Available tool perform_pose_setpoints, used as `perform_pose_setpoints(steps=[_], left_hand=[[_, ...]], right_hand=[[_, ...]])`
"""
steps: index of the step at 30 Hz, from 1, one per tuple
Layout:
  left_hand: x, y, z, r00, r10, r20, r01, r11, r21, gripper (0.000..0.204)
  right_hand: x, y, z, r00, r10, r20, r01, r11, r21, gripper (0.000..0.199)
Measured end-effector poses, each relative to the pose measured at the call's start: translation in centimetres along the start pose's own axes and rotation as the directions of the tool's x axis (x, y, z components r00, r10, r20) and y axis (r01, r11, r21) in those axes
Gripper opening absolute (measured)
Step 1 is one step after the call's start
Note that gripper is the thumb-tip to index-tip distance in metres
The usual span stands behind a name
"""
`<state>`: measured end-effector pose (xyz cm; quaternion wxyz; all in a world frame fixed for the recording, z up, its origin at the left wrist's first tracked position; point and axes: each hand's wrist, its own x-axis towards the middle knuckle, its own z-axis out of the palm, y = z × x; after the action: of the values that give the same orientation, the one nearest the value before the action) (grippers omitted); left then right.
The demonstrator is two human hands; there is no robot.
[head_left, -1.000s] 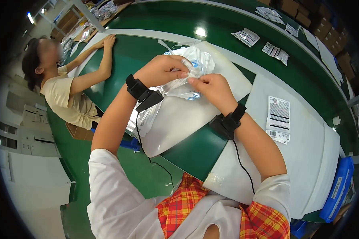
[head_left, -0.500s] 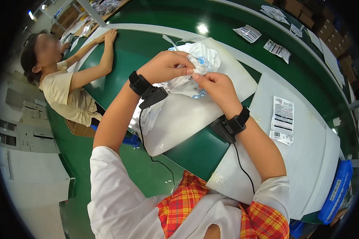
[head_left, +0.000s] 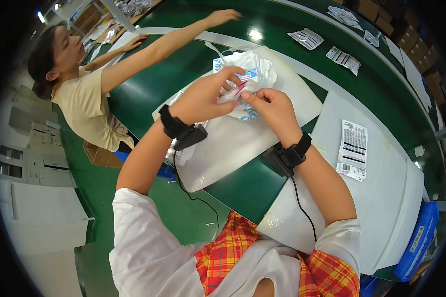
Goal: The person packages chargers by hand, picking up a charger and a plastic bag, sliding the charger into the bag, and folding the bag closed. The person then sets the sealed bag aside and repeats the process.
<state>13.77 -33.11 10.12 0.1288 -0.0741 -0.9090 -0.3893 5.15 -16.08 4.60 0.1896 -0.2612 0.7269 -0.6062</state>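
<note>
Over a heap of clear plastic bags with white and blue print point(head_left: 265, 69), my two hands meet near the table's far side. My left hand point(head_left: 203, 96) has its fingers curled and its thumb apart from them, around a small clear plastic packet point(head_left: 239, 90) with a magenta mark. My right hand point(head_left: 276, 111) pinches the packet's near right edge between thumb and forefinger. My fingers partly hide the packet, so its contents cannot be made out. A white sheet point(head_left: 218, 153) lies under the heap, on the green table.
More plastic packets point(head_left: 186, 153) lie beneath my left wrist. A stack of printed pouches point(head_left: 353, 148) rests on white boards to the right. Beyond are loose pouches point(head_left: 306, 38) on a green surface, and a blue bin point(head_left: 418, 242) at the right edge. A co-worker's arm point(head_left: 168, 44) reaches across the far left.
My left fingers have spread from a pinch and turned around the packet, baring its magenta mark. My right hand has barely moved. The co-worker's arm has stretched out to the right.
</note>
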Motion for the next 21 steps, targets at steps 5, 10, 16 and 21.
perform_pose_setpoints(steps=[5,10,16,21], left_hand=[[0.1,-0.7,1.5,0.979,0.198,-0.039,-0.168,0.907,0.385,0.02],[0.9,1.0,0.2,0.926,0.378,0.0,-0.273,0.667,0.694,0.019],[3.5,2.0,-3.3,0.982,0.08,0.171,-0.163,0.814,0.558,0.018],[3.4,3.0,-2.9,0.943,0.285,0.174,-0.332,0.744,0.581,0.018]], right_hand=[[-0.1,0.4,0.3,0.998,-0.063,-0.006,0.063,0.994,0.085,0.035],[0.1,0.9,-0.6,0.998,-0.053,0.021,0.054,0.996,-0.077,0.03],[0.4,1.3,-0.6,0.999,-0.04,-0.016,0.039,0.994,-0.104,0.027],[0.6,2.1,0.0,0.998,-0.029,-0.047,0.024,0.995,-0.099,0.026]])
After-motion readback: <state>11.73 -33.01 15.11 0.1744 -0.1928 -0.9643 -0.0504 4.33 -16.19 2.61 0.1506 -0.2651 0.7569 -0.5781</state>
